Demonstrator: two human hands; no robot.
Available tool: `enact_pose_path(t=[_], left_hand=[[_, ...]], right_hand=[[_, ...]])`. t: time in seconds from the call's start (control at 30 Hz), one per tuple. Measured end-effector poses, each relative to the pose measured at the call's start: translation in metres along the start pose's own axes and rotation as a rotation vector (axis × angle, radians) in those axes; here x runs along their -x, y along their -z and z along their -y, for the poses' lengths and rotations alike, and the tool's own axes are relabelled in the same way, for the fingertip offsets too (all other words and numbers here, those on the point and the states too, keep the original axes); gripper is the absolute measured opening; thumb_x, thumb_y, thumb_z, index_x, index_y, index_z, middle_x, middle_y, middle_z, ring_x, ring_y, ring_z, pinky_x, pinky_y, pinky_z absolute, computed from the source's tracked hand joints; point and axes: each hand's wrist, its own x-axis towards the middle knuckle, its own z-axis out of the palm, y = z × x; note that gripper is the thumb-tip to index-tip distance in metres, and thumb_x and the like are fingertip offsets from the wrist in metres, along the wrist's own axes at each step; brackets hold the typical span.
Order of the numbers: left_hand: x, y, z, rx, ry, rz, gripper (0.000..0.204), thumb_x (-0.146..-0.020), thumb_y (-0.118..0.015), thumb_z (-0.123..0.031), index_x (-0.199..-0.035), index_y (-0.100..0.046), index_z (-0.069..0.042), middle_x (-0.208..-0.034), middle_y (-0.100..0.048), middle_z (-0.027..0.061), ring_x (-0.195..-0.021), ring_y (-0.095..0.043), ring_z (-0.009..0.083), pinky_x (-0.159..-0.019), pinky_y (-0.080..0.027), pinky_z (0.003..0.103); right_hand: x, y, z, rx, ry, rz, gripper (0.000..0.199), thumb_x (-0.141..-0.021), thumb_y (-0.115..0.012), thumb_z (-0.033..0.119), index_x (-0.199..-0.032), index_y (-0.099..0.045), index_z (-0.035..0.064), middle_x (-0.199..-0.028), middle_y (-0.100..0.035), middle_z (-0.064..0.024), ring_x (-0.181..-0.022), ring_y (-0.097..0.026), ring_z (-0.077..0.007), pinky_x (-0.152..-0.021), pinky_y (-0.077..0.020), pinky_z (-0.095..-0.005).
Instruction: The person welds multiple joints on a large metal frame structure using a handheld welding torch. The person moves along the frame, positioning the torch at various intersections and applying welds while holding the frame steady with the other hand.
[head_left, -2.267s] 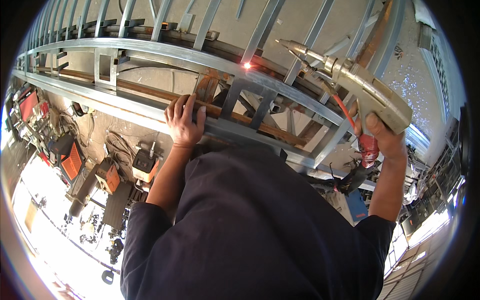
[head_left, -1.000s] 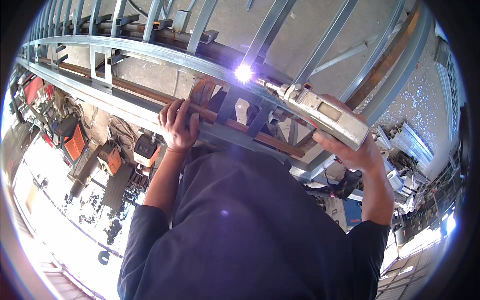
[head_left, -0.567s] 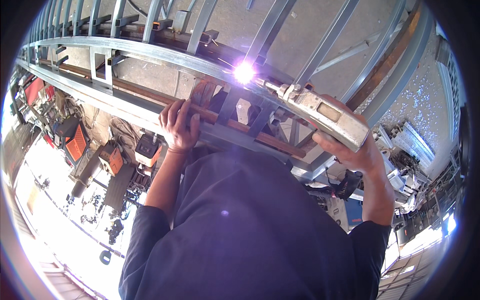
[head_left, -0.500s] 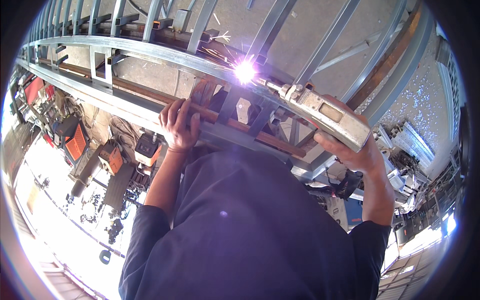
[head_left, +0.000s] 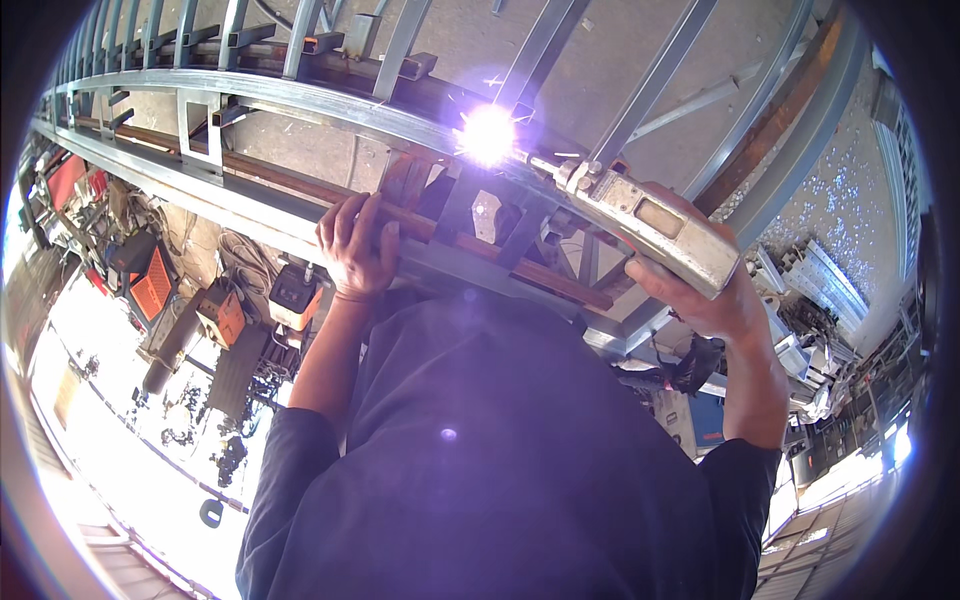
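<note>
My right hand (head_left: pixel 700 290) is wrapped round a pale, worn handheld welding gun (head_left: pixel 655 222). The gun's nozzle points left at a metal rail (head_left: pixel 330 107), where a bright white-violet arc (head_left: pixel 488 136) burns and hides the joint under it. Upright square metal tubes (head_left: pixel 535 60) meet the rail close to the glare. My left hand (head_left: pixel 357 245) rests on the near metal beam (head_left: pixel 270 220), its fingers bent over the edge beside a rusty bar (head_left: pixel 430 225). No tool shows in that hand.
Orange-and-black machines (head_left: pixel 222 312) stand on the ground at left, among cables and clutter. A rusty beam (head_left: pixel 775 120) runs along the frame at right. Stacked light metal strips (head_left: pixel 828 285) lie farther right, near a blue box (head_left: pixel 708 420).
The arc's glow is larger and rounder, and the long sparks to its left have mostly gone. The welding gun and both hands have hardly moved.
</note>
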Motion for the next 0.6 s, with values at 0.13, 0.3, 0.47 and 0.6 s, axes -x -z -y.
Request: enact_pose_path(t=[0.13,0.3,0.47,0.6], left_hand=[[-0.0015,-0.0003,0.0001,0.002,-0.008,-0.007,0.044,-0.090,-0.066,-0.032,-0.126,-0.069,-0.007,-0.124,-0.065,0.0117,-0.117,-0.058,0.0320,-0.104,-0.042,0.046],[-0.0020,-0.0005,0.0001,0.003,-0.005,-0.004,0.044,-0.090,-0.066,-0.032,-0.127,-0.069,-0.008,-0.124,-0.065,0.0107,-0.117,-0.058,0.0316,-0.104,-0.041,0.046],[-0.0013,-0.0003,0.0011,0.012,0.000,0.005,0.043,-0.091,-0.066,-0.031,-0.127,-0.069,-0.007,-0.125,-0.065,0.0105,-0.117,-0.058,0.0316,-0.105,-0.041,0.046],[-0.0013,-0.0007,0.0006,0.019,0.000,-0.004,0.043,-0.091,-0.066,-0.032,-0.126,-0.070,-0.007,-0.125,-0.065,0.0104,-0.117,-0.058,0.0316,-0.105,-0.041,0.046]], right_hand=[[-0.0005,0.0000,0.0001,-0.026,0.012,0.003,0.063,-0.090,-0.077,0.007,-0.148,-0.054,0.0043,-0.114,-0.076,-0.0067,-0.095,-0.069,-0.0066,-0.083,-0.0577,-0.0258],[0.0013,0.0003,-0.0027,-0.040,0.030,0.007,0.064,-0.090,-0.078,0.007,-0.149,-0.052,0.0030,-0.113,-0.077,-0.0075,-0.095,-0.071,-0.0078,-0.081,-0.0592,-0.0260],[-0.0007,-0.0017,-0.0032,0.024,0.076,-0.008,0.065,-0.090,-0.077,0.006,-0.150,-0.051,0.0034,-0.113,-0.077,-0.0087,-0.093,-0.071,-0.0085,-0.080,-0.0592,-0.0263],[0.0032,0.0021,-0.0013,-0.026,0.010,0.014,0.066,-0.090,-0.078,0.008,-0.150,-0.051,0.0035,-0.113,-0.077,-0.0079,-0.093,-0.069,-0.0073,-0.081,-0.0577,-0.0259]])
